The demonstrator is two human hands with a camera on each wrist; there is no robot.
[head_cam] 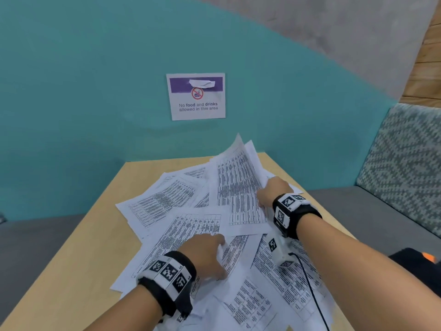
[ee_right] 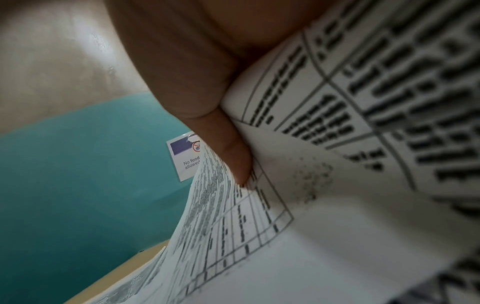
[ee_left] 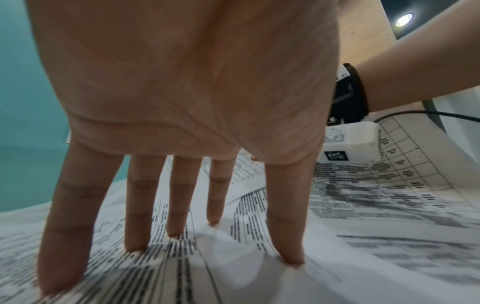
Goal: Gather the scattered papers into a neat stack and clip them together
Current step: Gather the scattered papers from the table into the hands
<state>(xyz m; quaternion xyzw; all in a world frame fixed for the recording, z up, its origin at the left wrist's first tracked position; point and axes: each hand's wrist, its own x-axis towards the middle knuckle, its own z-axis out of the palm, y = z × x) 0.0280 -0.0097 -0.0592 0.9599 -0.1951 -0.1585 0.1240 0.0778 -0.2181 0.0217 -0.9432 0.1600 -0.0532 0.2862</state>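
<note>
Several printed white papers point(head_cam: 181, 225) lie scattered and overlapping across a light wooden table point(head_cam: 78, 249). My right hand point(head_cam: 272, 191) grips the right edge of a few sheets point(head_cam: 238, 180) and lifts them so their far ends curl upward. In the right wrist view a finger point(ee_right: 233, 152) curls round the bent sheets point(ee_right: 324, 216). My left hand point(head_cam: 205, 253) rests on the papers near the table's front, its straight fingers point(ee_left: 135, 216) spread and pressing a sheet point(ee_left: 233, 277) flat. No clip is visible in any view.
A teal partition point(head_cam: 83, 103) with a "No food and drinks" notice point(head_cam: 196, 96) stands behind the table. A grey seat with a patterned cushion point(head_cam: 401, 158) is on the right. A black cable point(head_cam: 310, 287) from my right wristband trails over the papers.
</note>
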